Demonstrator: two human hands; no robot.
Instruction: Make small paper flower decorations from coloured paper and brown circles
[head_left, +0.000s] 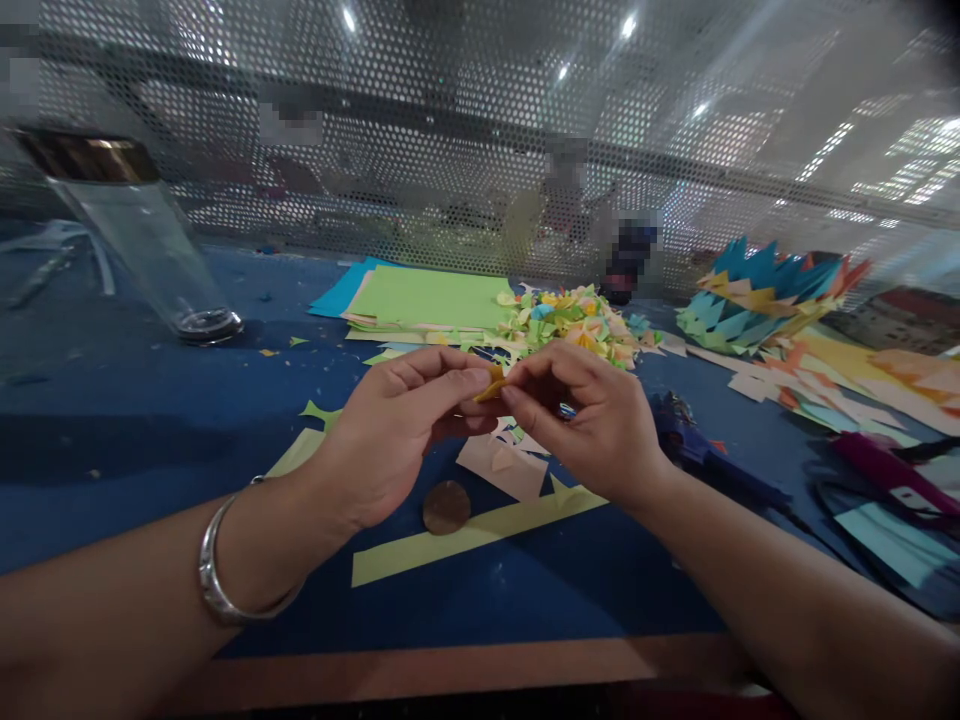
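Observation:
Between my two hands, over the middle of the blue table, is a small folded piece of yellow paper (491, 384). My left hand (420, 415) pinches its left side between thumb and fingers. At its right side, the thumb and forefinger of my right hand (589, 415) are closed on it too. Much of the piece is hidden by my fingertips. Below my hands lie a pale yellow paper strip (480, 532), a round brown disc (447, 507) and a pinkish paper scrap (506, 464).
Behind my hands are a stack of green paper (431, 297) and a heap of small folded paper pieces (581, 325). A glass bottle (150, 240) stands left. Right are a dark blue corded tool (712, 455), a magenta tool (892, 480) and a spiky paper construction (765, 295).

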